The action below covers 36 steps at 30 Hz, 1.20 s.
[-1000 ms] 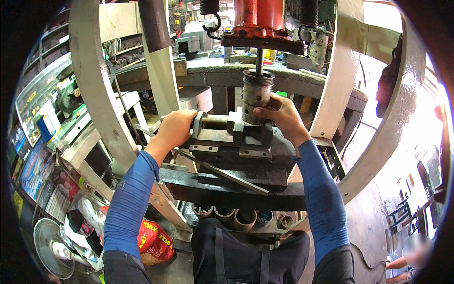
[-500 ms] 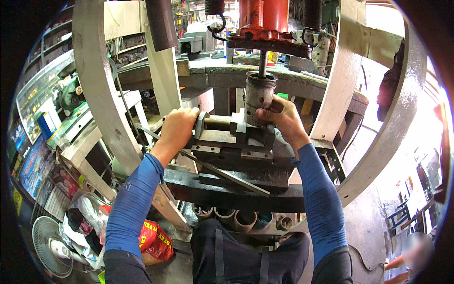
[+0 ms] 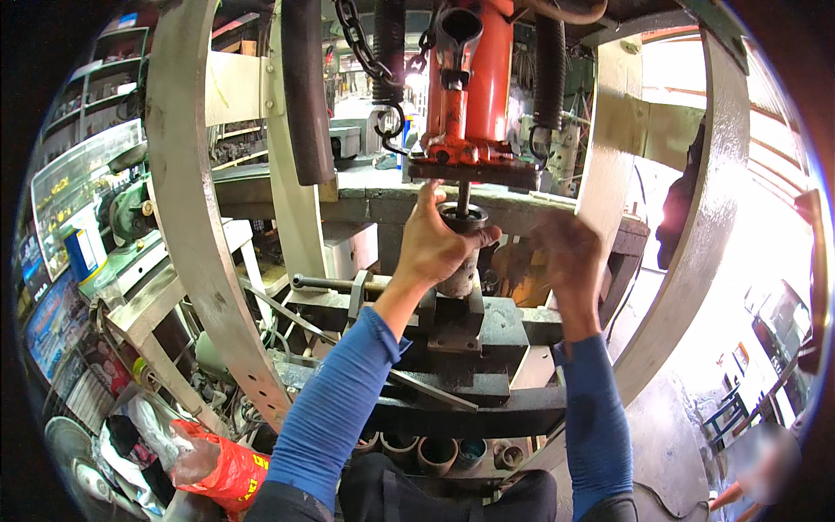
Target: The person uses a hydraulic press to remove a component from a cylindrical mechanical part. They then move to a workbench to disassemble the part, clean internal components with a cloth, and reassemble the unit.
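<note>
A grey metal cylinder (image 3: 456, 284) with a grooved upper end stands upright in a machine vise (image 3: 453, 334). A thin steel rod (image 3: 464, 198) reaches down from the red hydraulic jack (image 3: 470, 96) into its open top. My left hand (image 3: 435, 246) is closed round the cylinder's upper part, thumb across the near side and index finger pointing up; the other fingers are partly hidden. To the right, apart from the cylinder, my right hand (image 3: 567, 248) is smeared by motion, and its fingers cannot be made out. The vise screw (image 3: 326, 283) sticks out on the left.
White frame posts (image 3: 204, 217) rise on both sides. Coil springs (image 3: 549, 78) and a chain (image 3: 361, 43) hang about the jack. A long flat bar (image 3: 430, 391) slants before the vise. Several round pots (image 3: 437, 452) sit below. Another person's arm (image 3: 726, 496) shows at lower right.
My left hand has left the vise screw and moved up to the cylinder. My right hand has come off the cylinder and moved right. The view has tilted upward, showing more of the jack.
</note>
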{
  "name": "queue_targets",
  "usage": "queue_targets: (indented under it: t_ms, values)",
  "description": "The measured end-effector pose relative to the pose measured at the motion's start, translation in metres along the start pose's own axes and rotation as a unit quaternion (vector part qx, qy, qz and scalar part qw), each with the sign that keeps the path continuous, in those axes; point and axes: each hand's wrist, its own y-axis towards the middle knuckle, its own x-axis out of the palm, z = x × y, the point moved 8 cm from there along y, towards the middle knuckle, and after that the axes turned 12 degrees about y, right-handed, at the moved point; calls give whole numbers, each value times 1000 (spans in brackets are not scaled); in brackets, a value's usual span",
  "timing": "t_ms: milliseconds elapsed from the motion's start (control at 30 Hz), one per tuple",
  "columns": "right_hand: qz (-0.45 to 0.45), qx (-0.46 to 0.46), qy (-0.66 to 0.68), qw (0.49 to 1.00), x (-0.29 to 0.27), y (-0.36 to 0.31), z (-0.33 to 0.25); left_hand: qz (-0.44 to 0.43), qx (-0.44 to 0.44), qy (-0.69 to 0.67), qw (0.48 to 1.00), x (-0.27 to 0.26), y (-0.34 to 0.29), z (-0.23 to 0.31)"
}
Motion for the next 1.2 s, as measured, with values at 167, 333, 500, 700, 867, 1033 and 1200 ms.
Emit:
queue_targets:
  t_ms: [167,333,500,700,867,1033,1200]
  values:
    - [-73,-174,-220,957,21,47,-122,4,15,8,1000,16,-1,2]
    - [-216,-205,-367,881,57,77,-145,48,1,20,999,14,-2,10]
    - [-202,-224,-396,867,71,85,-139,69,13,23,997,7,-5,7]
    - [-176,-104,-257,945,51,91,-125,51,-27,-57,997,15,4,-8]
    - [-347,-365,-414,759,80,95,-117,80,4,-88,993,43,8,-17]
    - [-294,-317,-418,799,84,74,-155,20,10,-128,992,21,12,-25]
    - [-299,-295,-450,788,84,77,-150,19,12,-115,993,33,12,-20]
